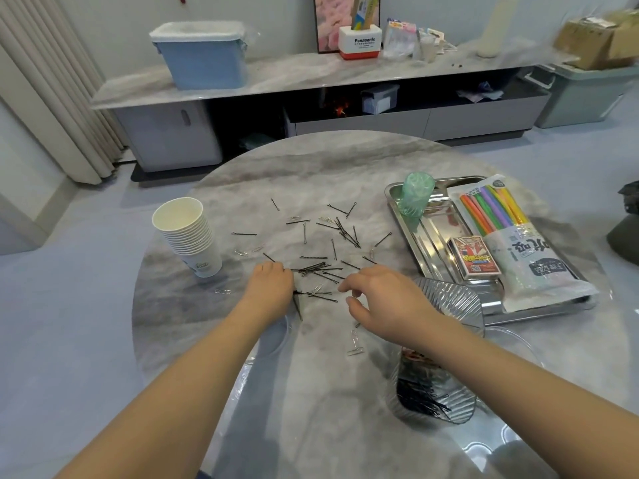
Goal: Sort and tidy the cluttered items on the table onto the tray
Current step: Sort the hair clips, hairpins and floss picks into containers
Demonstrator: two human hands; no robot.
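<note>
Head view, looking down on a round marble surface (311, 167). Black hairpins (313, 267) lay scattered over its middle, a few silver paper clips (355, 350) among them. The left hand (271, 283) rested knuckles-up at the near edge of the scatter, its fingers curled down onto a bundle of pins; whether that grip was clamped on the bundle could not be told. The right hand (383, 299) hovered just beside it, fingers loosely bent and apart, holding nothing visible. A stack of paper cups (188, 233) stood at the left of the surface, well apart from the metal tray (428, 243) at the right. On the tray stood a green plastic cup (415, 193) at the far corner, a pack of coloured straws (511, 236) along the right side, and a small card box (473, 257) touching the pack. A clear ribbed dish (453, 299) lay against the tray's near edge, behind the right wrist. A second clear ribbed dish (432, 399), nearer the camera, held a heap of gathered hairpins, partly hidden under the right forearm.
</note>
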